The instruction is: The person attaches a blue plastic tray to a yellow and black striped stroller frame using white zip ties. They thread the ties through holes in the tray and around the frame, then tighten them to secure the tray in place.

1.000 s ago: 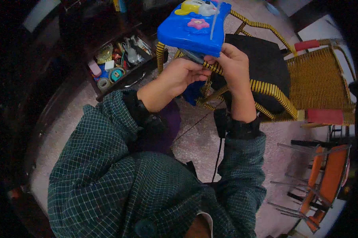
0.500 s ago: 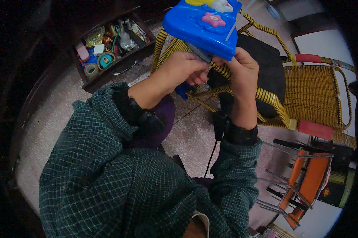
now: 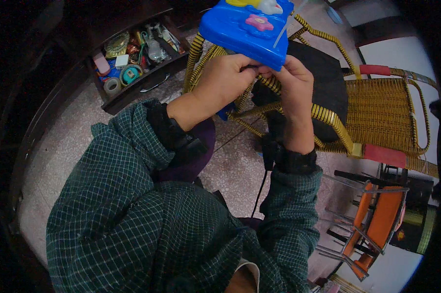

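Note:
A blue moulded plastic panel [image 3: 230,30] with a raised pink flower [image 3: 259,22] and a white-and-yellow figure is at the top of the view, over a chair frame wrapped in yellow and black cord [image 3: 194,58]. A thin pale strip [image 3: 280,36] stands up at the panel's right side. My left hand [image 3: 223,78] is closed under the panel's near edge, its fingertips close to those of my right hand. At the panel's near right corner my right hand [image 3: 296,83] has its fingers pinched together. What the fingertips grip is hidden.
An open drawer [image 3: 132,80] full of small items, with tape rolls [image 3: 112,86], juts out at the left. To the right are a woven chair [image 3: 377,107] with red-wrapped arms and an orange folding chair [image 3: 384,219]. A purple round seat [image 3: 196,151] is below my left forearm.
My left hand has moved right and slightly up, closing in beside my right hand under the panel. The panel and my right hand have shifted slightly left and up.

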Demonstrator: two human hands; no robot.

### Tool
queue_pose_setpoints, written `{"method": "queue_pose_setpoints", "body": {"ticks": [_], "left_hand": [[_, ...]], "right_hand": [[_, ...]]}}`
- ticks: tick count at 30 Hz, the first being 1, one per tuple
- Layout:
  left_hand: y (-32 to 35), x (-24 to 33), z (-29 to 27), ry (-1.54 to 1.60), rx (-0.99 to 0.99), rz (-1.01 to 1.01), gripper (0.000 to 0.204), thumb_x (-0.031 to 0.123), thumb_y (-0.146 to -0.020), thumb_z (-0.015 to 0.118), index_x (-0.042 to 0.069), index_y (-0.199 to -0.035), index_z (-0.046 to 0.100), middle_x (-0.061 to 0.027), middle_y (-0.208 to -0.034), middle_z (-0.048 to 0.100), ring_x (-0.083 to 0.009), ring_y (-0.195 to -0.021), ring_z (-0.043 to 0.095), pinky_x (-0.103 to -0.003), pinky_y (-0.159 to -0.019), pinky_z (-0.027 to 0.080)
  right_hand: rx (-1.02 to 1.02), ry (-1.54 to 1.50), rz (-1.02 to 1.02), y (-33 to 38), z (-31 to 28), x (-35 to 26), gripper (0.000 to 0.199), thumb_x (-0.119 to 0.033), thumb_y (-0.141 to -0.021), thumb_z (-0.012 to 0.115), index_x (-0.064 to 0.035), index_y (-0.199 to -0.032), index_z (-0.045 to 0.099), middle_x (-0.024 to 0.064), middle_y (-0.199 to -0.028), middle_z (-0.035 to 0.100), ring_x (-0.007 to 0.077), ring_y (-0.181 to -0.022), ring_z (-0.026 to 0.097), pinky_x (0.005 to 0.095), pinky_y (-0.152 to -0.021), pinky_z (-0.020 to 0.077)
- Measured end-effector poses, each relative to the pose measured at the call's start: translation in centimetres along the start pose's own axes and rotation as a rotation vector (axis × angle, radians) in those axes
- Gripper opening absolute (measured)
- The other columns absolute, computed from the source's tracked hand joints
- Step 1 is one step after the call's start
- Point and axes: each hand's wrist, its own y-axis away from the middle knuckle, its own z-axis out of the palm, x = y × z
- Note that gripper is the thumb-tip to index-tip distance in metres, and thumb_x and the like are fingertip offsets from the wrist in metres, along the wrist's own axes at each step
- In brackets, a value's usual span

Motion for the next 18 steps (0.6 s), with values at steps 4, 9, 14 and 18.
{"method": "queue_pose_setpoints", "body": {"ticks": [4, 9, 14, 18], "left_hand": [[-0.1, 0.1, -0.1, -0.094, 0.074, 0.075, 0.018, 0.023, -0.076, 0.056, 0.012, -0.087, 0.066, -0.0147, -0.074, 0.061, -0.0309, -0.068, 0.059, -0.036, -0.059, 0.047], [-0.1, 0.4, -0.1, -0.239, 0.149, 0.131, 0.016, 0.023, -0.075, 0.058, 0.012, -0.083, 0.066, -0.014, -0.072, 0.06, -0.0308, -0.064, 0.059, -0.037, -0.057, 0.047], [0.0, 0.5, 0.0, -0.337, 0.182, 0.148, 0.015, 0.022, -0.075, 0.059, 0.01, -0.081, 0.066, -0.0146, -0.074, 0.06, -0.0297, -0.065, 0.06, -0.036, -0.056, 0.047], [0.0, 0.4, 0.0, -0.353, 0.206, 0.219, 0.013, 0.02, -0.075, 0.059, 0.011, -0.081, 0.065, -0.014, -0.071, 0.06, -0.0294, -0.064, 0.06, -0.036, -0.055, 0.047]], "right_hand": [[0.021, 0.055, 0.024, -0.1, -0.1, 0.1, 0.008, -0.002, -0.077, 0.058, 0.0016, -0.083, 0.062, 0.0063, -0.076, 0.063, 0.0097, -0.066, 0.056, 0.0217, -0.062, 0.0452], [0.034, 0.299, -0.028, 0.3, -0.3, 0.1, 0.01, -0.004, -0.077, 0.059, 0.0015, -0.085, 0.062, 0.0043, -0.076, 0.062, 0.0094, -0.067, 0.056, 0.0214, -0.061, 0.0453], [0.138, 0.316, -0.019, 0.8, -1.9, -2.9, 0.012, -0.008, -0.079, 0.059, 0.0012, -0.087, 0.062, 0.0035, -0.076, 0.062, 0.0075, -0.067, 0.055, 0.0199, -0.059, 0.044], [0.142, 0.401, -0.247, -0.3, -1.4, -3.8, 0.014, -0.01, -0.079, 0.06, 0.0009, -0.088, 0.061, 0.004, -0.078, 0.061, 0.0089, -0.068, 0.056, 0.0203, -0.06, 0.0443]]}}
